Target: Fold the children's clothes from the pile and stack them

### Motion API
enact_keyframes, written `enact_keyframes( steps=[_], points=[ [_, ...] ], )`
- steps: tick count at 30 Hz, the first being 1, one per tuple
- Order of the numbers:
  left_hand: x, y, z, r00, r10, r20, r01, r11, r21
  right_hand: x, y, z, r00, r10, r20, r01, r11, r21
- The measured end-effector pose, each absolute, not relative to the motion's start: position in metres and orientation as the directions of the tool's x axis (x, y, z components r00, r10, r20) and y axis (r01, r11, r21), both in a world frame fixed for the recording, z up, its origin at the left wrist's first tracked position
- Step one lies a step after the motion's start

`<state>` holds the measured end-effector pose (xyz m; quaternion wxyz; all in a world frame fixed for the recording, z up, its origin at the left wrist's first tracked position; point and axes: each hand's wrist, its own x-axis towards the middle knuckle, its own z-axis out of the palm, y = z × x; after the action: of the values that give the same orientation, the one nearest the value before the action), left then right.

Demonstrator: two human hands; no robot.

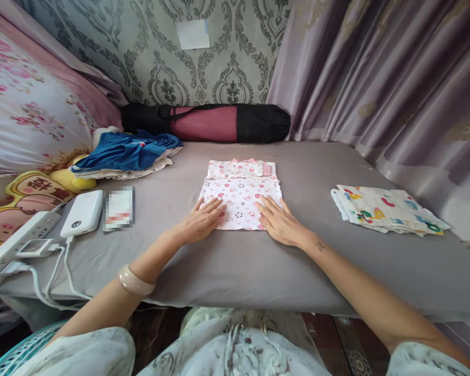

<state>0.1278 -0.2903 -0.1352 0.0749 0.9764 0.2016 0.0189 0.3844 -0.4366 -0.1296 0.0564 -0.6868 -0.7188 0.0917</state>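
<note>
A white garment (238,201) with a pink and red heart-and-flower print lies flat on the grey sheet in front of me. Its far part is folded over into a band, and some pink cloth shows along the far edge. My left hand (206,219) rests on the near left side of the cloth, fingers stretched out. On the near right side lies my right hand (280,219), flat with its fingers spread. Neither hand grips anything.
Folded printed cloth (387,209) lies at the right. At the left are a blue garment pile (131,151), a white power bank (82,213), a power strip (23,243) with cables and plush toys (35,193). A black and pink rolled bag (203,122) lies along the wall.
</note>
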Motion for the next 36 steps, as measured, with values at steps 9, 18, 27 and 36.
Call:
enact_keyframes(
  steps=[9,18,27,36],
  points=[
    [0.134,-0.335,-0.144,0.964,0.266,-0.005,0.261,-0.945,0.197,0.337,-0.464,-0.133,-0.221,0.975,-0.021,0.948,0.21,-0.239],
    [0.115,-0.316,-0.138,0.943,0.314,0.113,0.286,-0.935,0.21,0.365,-0.469,-0.13,-0.179,0.984,-0.003,0.95,0.173,-0.259],
    [0.087,-0.293,-0.124,0.962,0.267,0.063,0.255,-0.956,0.146,0.419,-0.484,-0.123,-0.203,0.976,0.075,0.949,0.215,-0.23],
    [0.08,-0.286,-0.124,0.955,0.284,0.084,0.271,-0.952,0.14,0.432,-0.485,-0.129,-0.253,0.96,0.124,0.91,0.279,-0.307]
  ],
)
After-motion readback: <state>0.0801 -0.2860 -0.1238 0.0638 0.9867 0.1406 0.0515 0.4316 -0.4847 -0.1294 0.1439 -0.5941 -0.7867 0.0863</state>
